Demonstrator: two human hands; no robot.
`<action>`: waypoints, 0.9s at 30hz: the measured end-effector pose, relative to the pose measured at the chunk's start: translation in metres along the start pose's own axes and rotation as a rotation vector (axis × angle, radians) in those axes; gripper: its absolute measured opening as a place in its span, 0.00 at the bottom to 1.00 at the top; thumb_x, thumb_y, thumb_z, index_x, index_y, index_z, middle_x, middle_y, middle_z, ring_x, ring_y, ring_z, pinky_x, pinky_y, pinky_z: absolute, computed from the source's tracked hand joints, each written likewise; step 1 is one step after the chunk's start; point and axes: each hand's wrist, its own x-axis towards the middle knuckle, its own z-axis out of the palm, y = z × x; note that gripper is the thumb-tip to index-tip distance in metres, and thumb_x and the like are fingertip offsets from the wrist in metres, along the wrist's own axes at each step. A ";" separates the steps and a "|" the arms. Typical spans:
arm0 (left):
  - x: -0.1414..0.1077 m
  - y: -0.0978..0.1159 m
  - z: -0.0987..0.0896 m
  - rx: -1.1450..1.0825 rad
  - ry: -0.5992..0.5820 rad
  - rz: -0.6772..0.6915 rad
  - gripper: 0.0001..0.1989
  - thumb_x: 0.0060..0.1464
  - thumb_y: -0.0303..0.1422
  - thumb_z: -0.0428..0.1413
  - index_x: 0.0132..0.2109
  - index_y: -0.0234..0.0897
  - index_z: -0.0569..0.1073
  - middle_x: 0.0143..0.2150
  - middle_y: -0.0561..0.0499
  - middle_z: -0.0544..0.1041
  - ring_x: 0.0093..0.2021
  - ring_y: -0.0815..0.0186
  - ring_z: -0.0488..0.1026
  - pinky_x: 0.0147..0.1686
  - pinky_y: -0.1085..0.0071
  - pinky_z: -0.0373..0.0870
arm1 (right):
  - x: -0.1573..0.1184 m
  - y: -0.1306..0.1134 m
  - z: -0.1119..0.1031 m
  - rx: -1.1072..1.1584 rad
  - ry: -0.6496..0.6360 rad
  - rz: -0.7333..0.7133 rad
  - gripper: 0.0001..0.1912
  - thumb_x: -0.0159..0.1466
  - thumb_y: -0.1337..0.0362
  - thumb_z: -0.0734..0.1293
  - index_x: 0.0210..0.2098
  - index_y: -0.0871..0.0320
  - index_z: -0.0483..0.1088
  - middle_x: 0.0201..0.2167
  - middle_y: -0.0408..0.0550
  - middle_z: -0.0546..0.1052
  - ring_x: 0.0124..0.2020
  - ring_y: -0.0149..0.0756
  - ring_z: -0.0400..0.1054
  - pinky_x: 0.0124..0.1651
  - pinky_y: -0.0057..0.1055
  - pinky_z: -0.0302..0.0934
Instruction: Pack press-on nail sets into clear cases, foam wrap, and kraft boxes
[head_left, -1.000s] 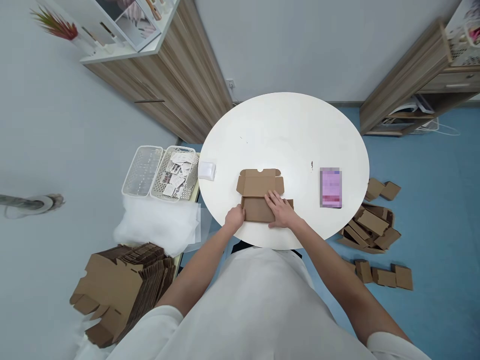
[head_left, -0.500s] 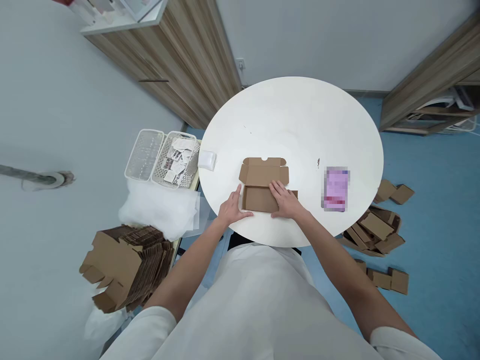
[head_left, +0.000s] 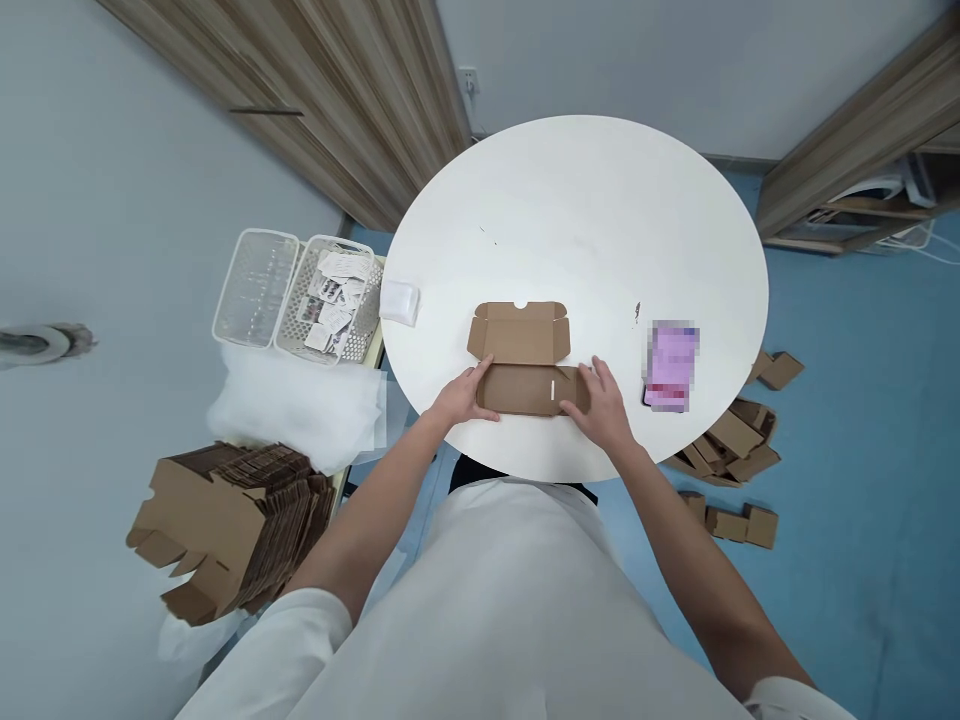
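Note:
A brown cardboard box (head_left: 523, 335) lies partly folded near the table's front edge. Its lid panel, with small side flaps, is laid back flat, and a short white slot shows towards the right of the base. My left hand (head_left: 459, 398) grips the left end, index finger at the back corner and thumb along the front. At the right end, my right hand (head_left: 604, 408) holds the end flap between thumb and fingers.
The white oval table (head_left: 585, 210) carries a pixelated pink-purple item (head_left: 671, 365) and a small white packet (head_left: 400, 302). Left are a white basket (head_left: 330, 300) of packets, translucent sheets (head_left: 300, 400) and stacked flat cardboard (head_left: 210, 530). Folded boxes (head_left: 731, 440) lie on the floor to the right.
My right hand has moved off the middle of the box to its right end flap. My left hand has closed in on the left end. The camera view has shifted slightly.

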 end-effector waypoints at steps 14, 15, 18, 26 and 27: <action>0.000 0.004 -0.007 0.094 -0.066 -0.079 0.59 0.29 0.53 0.61 0.63 0.42 0.39 0.45 0.47 0.71 0.44 0.53 0.68 0.31 0.70 0.60 | -0.003 -0.012 0.007 0.802 -0.133 0.564 0.28 0.54 0.48 0.63 0.50 0.55 0.64 0.37 0.46 0.72 0.32 0.31 0.63 0.32 0.29 0.58; 0.000 0.003 -0.006 0.094 -0.073 -0.076 0.59 0.29 0.53 0.61 0.63 0.42 0.38 0.46 0.46 0.71 0.44 0.53 0.68 0.32 0.70 0.60 | -0.002 -0.015 0.007 0.792 -0.126 0.554 0.27 0.54 0.48 0.62 0.49 0.56 0.65 0.36 0.46 0.72 0.31 0.30 0.63 0.32 0.29 0.57; 0.002 0.001 -0.006 0.100 -0.091 -0.061 0.60 0.28 0.54 0.60 0.63 0.42 0.36 0.47 0.45 0.70 0.44 0.53 0.68 0.32 0.70 0.60 | -0.006 -0.021 0.011 0.749 -0.125 0.528 0.25 0.56 0.48 0.59 0.48 0.55 0.66 0.36 0.46 0.72 0.29 0.29 0.61 0.33 0.30 0.57; 0.002 -0.001 -0.006 0.136 -0.143 0.011 0.61 0.28 0.56 0.59 0.64 0.40 0.35 0.41 0.46 0.72 0.39 0.55 0.70 0.29 0.71 0.59 | -0.001 -0.038 0.023 0.174 -0.109 0.512 0.21 0.59 0.52 0.56 0.46 0.56 0.65 0.37 0.48 0.73 0.36 0.35 0.65 0.36 0.30 0.58; 0.002 -0.001 -0.005 0.135 -0.148 0.033 0.61 0.29 0.56 0.59 0.64 0.40 0.35 0.41 0.47 0.72 0.39 0.55 0.70 0.29 0.71 0.59 | 0.001 -0.041 0.024 0.064 -0.141 0.527 0.21 0.59 0.52 0.56 0.46 0.57 0.64 0.34 0.48 0.73 0.35 0.36 0.66 0.35 0.30 0.57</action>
